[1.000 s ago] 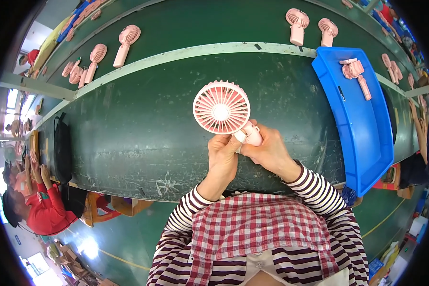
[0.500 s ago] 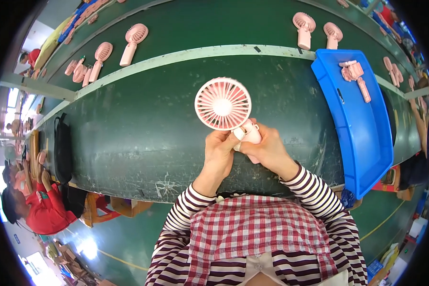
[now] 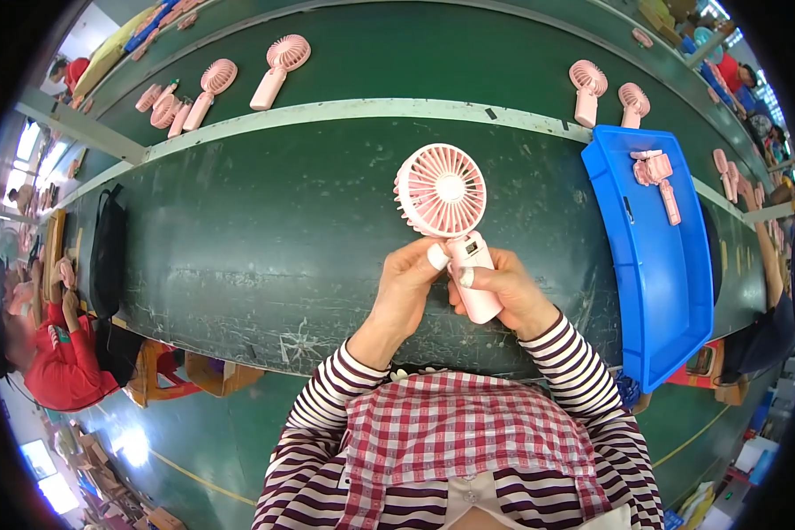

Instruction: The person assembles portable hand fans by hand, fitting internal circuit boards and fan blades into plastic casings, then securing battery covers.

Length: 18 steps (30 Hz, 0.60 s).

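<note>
A pink handheld fan [image 3: 442, 192] with a round slatted head is held up in front of me, its head pointing away and its handle toward me. My left hand [image 3: 405, 284] is closed at the fan's neck, a white cover on its thumb. My right hand [image 3: 517, 291] wraps round the handle [image 3: 480, 287] from the right, its thumb lying across the front. A small dark panel shows on the upper handle. The fingers behind the handle are mostly hidden.
A blue tray [image 3: 654, 305] on the right of the green bench [image 3: 265, 230] holds pink fan parts [image 3: 654, 170]. Several fans [image 3: 284, 66] lie beyond the pale rail [image 3: 353, 109]. A black pouch [image 3: 109, 252] lies at left. Co-workers sit at both sides.
The fan has turned, so its handle now shows its front with the dark panel. My right hand has shifted lower along the handle. The view has tilted slightly.
</note>
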Available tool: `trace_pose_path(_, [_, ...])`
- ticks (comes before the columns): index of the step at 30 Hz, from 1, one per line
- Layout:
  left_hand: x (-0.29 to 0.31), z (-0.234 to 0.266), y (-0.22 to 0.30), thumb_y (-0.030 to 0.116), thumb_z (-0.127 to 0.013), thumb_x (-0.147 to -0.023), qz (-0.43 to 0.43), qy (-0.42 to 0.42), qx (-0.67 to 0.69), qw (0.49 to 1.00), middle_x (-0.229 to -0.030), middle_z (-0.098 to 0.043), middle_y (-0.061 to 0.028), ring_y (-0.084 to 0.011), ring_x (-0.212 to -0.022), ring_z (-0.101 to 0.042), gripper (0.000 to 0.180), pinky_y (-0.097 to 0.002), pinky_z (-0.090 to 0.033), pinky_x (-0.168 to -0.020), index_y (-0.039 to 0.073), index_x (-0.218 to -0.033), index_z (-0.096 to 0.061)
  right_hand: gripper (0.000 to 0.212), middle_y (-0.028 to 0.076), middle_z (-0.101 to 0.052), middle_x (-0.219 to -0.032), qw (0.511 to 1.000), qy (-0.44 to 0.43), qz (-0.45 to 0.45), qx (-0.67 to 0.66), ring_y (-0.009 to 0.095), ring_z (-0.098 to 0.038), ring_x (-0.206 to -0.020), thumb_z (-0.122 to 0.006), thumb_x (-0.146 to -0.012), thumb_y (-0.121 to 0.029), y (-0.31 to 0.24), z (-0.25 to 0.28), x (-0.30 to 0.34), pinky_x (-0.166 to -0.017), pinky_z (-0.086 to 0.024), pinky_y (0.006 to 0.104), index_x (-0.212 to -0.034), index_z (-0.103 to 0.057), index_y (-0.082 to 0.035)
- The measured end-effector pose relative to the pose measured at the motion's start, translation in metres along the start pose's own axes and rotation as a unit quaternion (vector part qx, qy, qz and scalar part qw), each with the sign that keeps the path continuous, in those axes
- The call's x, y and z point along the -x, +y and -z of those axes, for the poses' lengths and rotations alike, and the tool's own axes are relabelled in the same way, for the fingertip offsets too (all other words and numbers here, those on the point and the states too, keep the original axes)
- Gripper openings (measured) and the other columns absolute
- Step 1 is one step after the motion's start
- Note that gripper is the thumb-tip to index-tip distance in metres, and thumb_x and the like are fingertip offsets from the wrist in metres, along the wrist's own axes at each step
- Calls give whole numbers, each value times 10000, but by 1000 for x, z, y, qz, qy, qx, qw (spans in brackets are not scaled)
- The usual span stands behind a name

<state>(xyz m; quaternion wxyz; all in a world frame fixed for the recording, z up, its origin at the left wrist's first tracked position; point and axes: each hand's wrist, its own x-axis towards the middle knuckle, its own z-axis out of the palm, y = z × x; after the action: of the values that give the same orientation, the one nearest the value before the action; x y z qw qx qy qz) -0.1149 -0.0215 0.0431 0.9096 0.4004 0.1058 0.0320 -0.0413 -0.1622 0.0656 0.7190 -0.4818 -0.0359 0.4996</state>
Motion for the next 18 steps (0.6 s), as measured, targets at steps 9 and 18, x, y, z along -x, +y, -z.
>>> trace_pose_path(9, [2,14,-25,26,-512,-810,28,109,47,993,-905,-618,-46,-112,-792,-580,193,-246,-466,-688,-9,-983,-590,273,8,-594,-741,942,124,129,285,59,-523,-633,-674,-709,-119,23,-19,-13,-542,-430,218,-939,-601,10])
trace_pose_path(18, [1,11,-23,180,-569,-857,37,144,66,987,-891,-619,-63,-145,-752,-600,225,-265,-488,-648,10,-1004,-575,400,146,-562,-895,676,238,323,617,272,-571,-807,-677,-639,-141,32,-28,0,-672,-464,352,-989,-541,-2])
